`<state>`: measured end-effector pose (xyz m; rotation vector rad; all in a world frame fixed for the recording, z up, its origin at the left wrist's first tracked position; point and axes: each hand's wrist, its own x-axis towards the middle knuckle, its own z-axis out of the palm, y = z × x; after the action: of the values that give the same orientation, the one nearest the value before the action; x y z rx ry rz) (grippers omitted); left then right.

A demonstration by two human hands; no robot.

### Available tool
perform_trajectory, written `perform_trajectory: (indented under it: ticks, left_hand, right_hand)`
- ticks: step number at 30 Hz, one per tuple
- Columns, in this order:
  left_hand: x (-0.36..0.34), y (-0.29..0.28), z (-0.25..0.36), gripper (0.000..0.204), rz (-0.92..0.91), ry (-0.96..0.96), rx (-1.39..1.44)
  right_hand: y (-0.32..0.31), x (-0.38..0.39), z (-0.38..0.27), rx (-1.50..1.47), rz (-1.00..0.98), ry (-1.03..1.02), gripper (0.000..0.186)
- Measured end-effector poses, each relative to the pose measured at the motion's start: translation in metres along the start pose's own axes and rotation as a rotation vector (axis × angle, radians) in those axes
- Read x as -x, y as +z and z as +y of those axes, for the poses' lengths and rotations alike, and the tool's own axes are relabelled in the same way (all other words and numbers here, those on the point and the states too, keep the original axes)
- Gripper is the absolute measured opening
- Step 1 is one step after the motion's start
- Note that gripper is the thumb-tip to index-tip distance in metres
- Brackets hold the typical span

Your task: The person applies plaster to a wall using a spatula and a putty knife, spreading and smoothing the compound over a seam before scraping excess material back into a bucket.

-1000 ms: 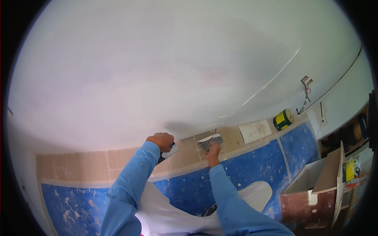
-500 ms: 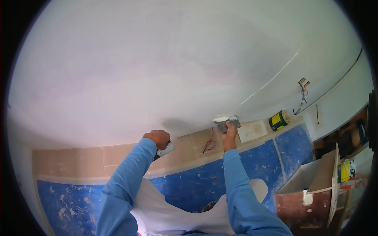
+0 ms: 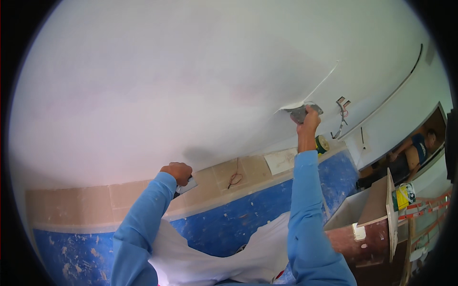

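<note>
My right hand grips a wide putty knife, its blade laid against the white wall. White putty is gathered along the blade's edge. From there a thin raised putty line runs up the wall to the right. Lower and to the left, my left hand is closed around a second putty knife. Its pale blade shows below the fist; the handle is mostly hidden by my fingers.
Loose wires stick out of the wall at right. A bucket, red wire and pale board lie along the wall's foot. Blue sheeting covers the floor. At right are a reddish box, an orange ladder and another person.
My right hand has moved up and rightward along the putty line with its knife, and the line below it is now spread. The left hand still holds its knife low. The view has tilted.
</note>
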<state>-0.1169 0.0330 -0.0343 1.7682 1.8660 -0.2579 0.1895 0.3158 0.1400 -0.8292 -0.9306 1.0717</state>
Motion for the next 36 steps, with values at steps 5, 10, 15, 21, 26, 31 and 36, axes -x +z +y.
perform_trajectory:
  ticks: [5, 10, 15, 21, 26, 31, 36]
  left_hand:
    - [0.014, -0.011, 0.013, 0.033, 0.041, -0.011, 0.028]
    - [0.016, -0.013, 0.006, 0.034, 0.027, 0.013, 0.019]
    - [0.027, -0.020, 0.012, 0.034, 0.069, 0.020, 0.043]
    - [0.026, -0.018, 0.006, 0.033, 0.060, 0.029, 0.022]
    - [0.023, -0.020, 0.022, 0.034, 0.057, 0.036, 0.017]
    - [0.031, -0.025, 0.015, 0.035, 0.044, -0.043, 0.035]
    - [0.019, -0.022, 0.000, 0.034, 0.069, -0.069, 0.050]
  right_hand:
    - [0.028, -0.001, -0.070, 0.089, 0.027, -0.003, 0.038]
    - [0.047, -0.017, -0.113, 0.088, -0.012, -0.068, 0.040]
    - [0.067, -0.029, -0.163, 0.110, -0.025, -0.178, 0.043]
    - [0.111, -0.035, -0.223, 0.138, -0.058, -0.329, 0.044]
    - [0.124, -0.023, -0.232, 0.428, -0.191, -0.735, 0.021]
    - [0.103, 0.051, -0.133, 0.695, -0.390, -0.776, 0.019]
    - [-0.018, 0.122, 0.059, 0.326, -0.272, -0.254, 0.038]
